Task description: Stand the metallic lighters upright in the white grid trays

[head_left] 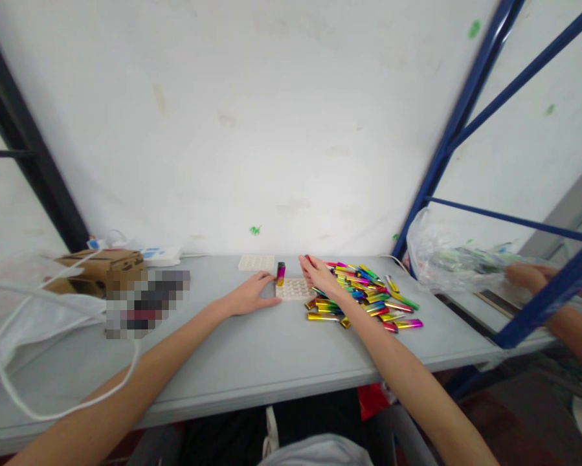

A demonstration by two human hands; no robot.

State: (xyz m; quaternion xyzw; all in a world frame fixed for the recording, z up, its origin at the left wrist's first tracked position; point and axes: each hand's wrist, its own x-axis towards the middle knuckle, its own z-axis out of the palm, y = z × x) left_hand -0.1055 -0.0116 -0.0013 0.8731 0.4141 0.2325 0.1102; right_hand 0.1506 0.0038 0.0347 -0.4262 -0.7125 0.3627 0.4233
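My left hand (252, 295) rests on the table against the left end of a white tray (298, 296) with rows of holes, its thumb and fingers apart. One purple-and-gold lighter (281, 276) stands upright at the tray's left end, close to my left fingertips. Above the tray's right side, my right hand (321, 277) is closed around a lighter (309, 259), of which only a small red part shows. A heap of shiny, multicoloured lighters (378, 299) lies just right of the tray, partly behind my right forearm.
Another white tray (256, 263) lies farther back near the wall. Left are a cardboard box (109, 264), a blurred-out patch and a white cable (9, 382). A blue metal frame (458, 133) rises at right, with a clear plastic bag (426, 259) and another person's hands (528, 278) beyond.
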